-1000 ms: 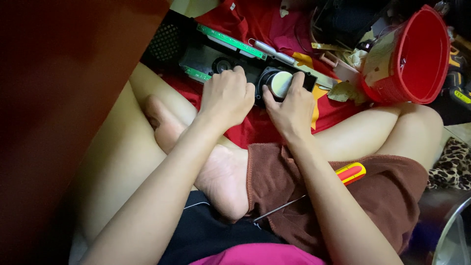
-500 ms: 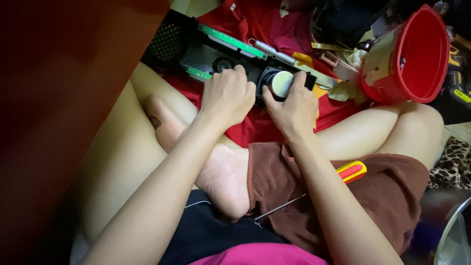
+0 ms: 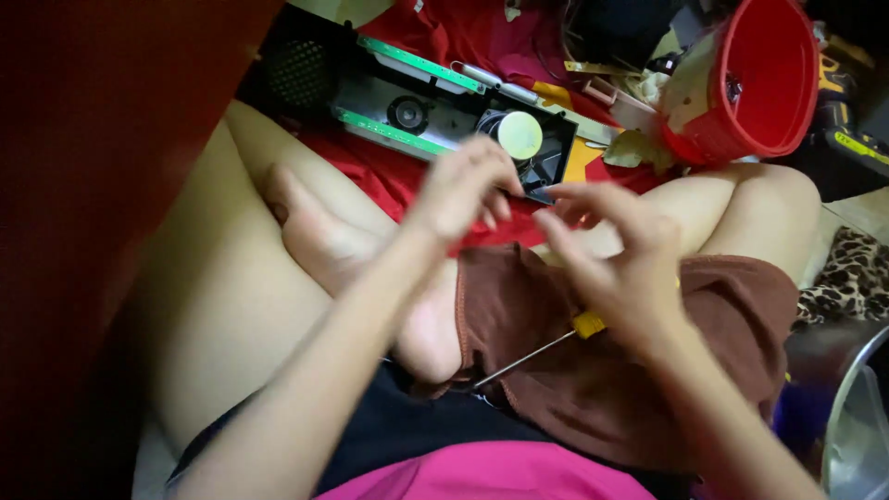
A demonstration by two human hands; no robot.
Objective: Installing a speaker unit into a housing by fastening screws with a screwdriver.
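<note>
1. The left hand hangs just over the near edge of an opened black device, fingers curled loosely downward; nothing can be seen gripped in it, and whether the fingertips touch the casing cannot be told
2. The right hand is raised beside it, above the lap, fingers half bent with thumb and forefinger drawn close together; if something small is pinched there, it is too small to make out
3. The black device lies on a red cloth in front of the crossed legs, its inside showing: two green circuit strips along its length and a round pale yellow disc near its right end
4. A screwdriver with a yellow handle and thin metal shaft rests on the brown shorts, under the right hand and not held
5. A red bucket lies tipped on its side at the upper right, among scattered clutter
6. A bare foot rests sole up beneath the left forearm
</note>
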